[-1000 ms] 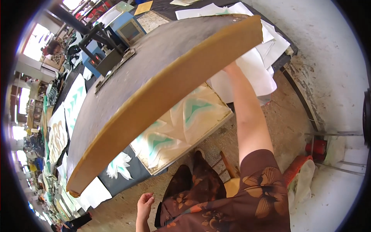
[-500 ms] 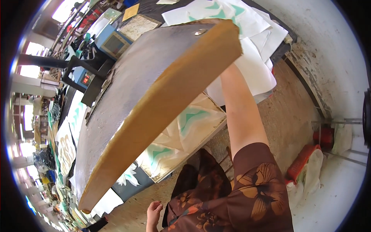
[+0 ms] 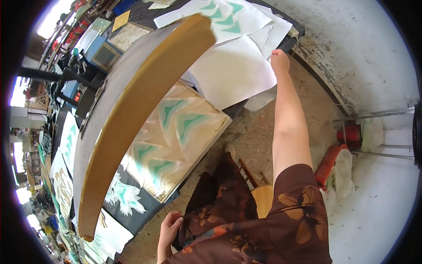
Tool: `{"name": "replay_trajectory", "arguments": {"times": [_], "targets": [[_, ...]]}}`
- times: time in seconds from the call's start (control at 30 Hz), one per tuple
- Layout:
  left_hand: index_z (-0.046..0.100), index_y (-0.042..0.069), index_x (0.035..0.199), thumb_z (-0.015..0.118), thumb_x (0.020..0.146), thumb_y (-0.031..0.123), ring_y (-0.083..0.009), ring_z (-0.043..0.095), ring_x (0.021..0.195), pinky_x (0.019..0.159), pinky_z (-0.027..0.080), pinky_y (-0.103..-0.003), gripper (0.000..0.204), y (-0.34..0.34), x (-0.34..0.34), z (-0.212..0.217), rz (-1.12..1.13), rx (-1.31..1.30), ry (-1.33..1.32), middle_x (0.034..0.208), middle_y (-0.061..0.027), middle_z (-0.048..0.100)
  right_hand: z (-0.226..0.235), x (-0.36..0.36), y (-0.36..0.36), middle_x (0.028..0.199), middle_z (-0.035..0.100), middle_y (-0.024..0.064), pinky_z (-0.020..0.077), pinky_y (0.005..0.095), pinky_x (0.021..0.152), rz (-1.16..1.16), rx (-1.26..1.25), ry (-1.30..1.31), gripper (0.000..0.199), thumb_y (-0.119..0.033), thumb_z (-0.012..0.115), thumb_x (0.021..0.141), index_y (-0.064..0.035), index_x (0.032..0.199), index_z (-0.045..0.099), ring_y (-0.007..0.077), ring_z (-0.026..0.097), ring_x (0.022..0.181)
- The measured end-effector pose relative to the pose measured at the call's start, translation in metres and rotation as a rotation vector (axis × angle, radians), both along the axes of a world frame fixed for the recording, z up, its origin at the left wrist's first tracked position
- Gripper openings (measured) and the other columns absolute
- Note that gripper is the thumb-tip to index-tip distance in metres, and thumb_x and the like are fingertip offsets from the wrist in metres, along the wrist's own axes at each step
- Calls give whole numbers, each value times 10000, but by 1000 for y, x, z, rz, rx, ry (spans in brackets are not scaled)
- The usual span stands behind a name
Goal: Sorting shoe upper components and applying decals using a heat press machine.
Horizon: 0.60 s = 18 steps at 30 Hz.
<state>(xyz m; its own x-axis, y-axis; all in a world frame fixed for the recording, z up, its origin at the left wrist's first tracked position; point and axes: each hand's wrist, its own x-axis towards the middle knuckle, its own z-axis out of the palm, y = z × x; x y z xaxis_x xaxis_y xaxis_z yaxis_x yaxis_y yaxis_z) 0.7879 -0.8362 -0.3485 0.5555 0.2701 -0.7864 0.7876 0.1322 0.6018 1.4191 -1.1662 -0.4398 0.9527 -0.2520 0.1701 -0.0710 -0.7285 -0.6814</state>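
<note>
My right hand is closed at the end of my outstretched arm, by the right edge of a large blank white sheet. Whatever its fingers hold, if anything, is hidden. Low in front of me, my left hand is loosely curled, and no object shows in it. A big slab with a grey top and a brown side looms on the left, raised and tilted. Beneath it, a flat bed bears cream pieces with green, pleated like leaves.
Green-and-white printed sheets lie on the dark table. Cut leaf shapes lie beside the bed. A blue control box stands behind the slab. A wooden stool and a red basket are to the right, near a white wall.
My right hand has come out from behind the slab, toward the right. The view has shifted, uncovering more of the bed and the blank sheet. My left hand stays low and curled.
</note>
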Motion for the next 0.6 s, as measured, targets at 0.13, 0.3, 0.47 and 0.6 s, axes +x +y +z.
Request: {"name": "replay_trajectory", "arguments": {"times": [0.13, 0.3, 0.47, 0.6], "targets": [[606, 34, 1177, 643, 900, 62, -109, 604, 904, 809, 486, -260, 281, -40, 92, 29, -217, 19, -99, 989, -42, 655, -29, 42, -58, 1152, 659, 176, 483, 390, 902, -112, 249, 100, 377, -122, 626, 784, -23, 1148, 642, 313, 628, 1066], [639, 43, 1146, 650, 875, 54, -129, 623, 904, 798, 494, -261, 272, -87, 195, 40, -348, 69, -192, 992, -61, 666, -57, 94, -61, 1288, 564, 190, 484, 381, 890, -169, 684, 280, 613, -140, 692, 797, 33, 1345, 479, 277, 583, 1126], [647, 30, 1118, 661, 860, 47, -129, 630, 903, 830, 486, -268, 259, -115, 260, 47, -354, 162, -224, 957, -59, 683, -68, 134, -69, 1050, 632, 89, 498, 316, 705, -185, 782, 343, 495, -159, 729, 790, -3, 1220, 539, 205, 612, 905], [649, 37, 1123, 664, 864, 63, -128, 632, 897, 823, 485, -270, 261, -125, 280, 47, -267, 162, -206, 951, -60, 683, -56, 157, -69, 968, 667, 107, 498, 371, 749, -121, 476, 291, 376, -234, 742, 785, -3, 1037, 584, 257, 635, 876]]}}
